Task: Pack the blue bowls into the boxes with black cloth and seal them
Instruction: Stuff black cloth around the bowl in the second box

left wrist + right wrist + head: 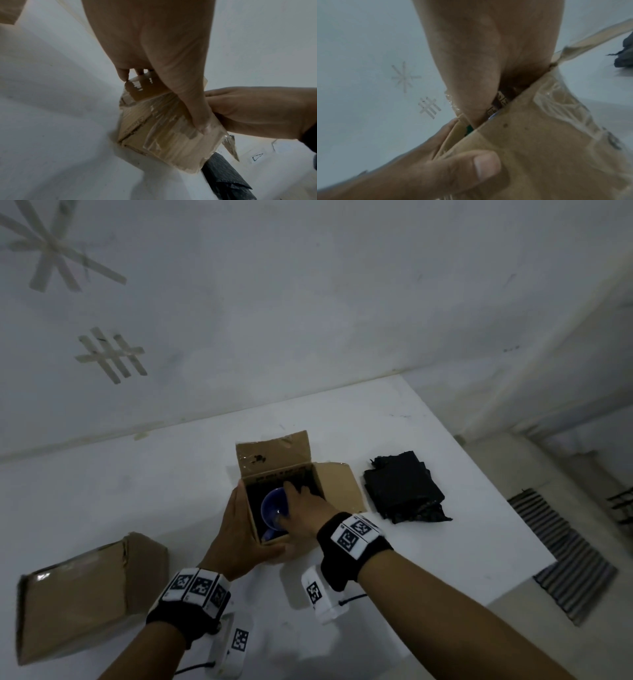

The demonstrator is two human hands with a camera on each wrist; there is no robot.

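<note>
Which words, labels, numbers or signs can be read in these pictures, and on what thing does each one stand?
No text reads clearly.
Open box: black print on the inner wall, too blurred to read.
White surface near the right hand: a small triangle sign of arrows, no words.
Wrist bands: square code markers only.

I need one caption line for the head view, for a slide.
Left hand steadies the open box while the right hand places a blue bowl inside.
</note>
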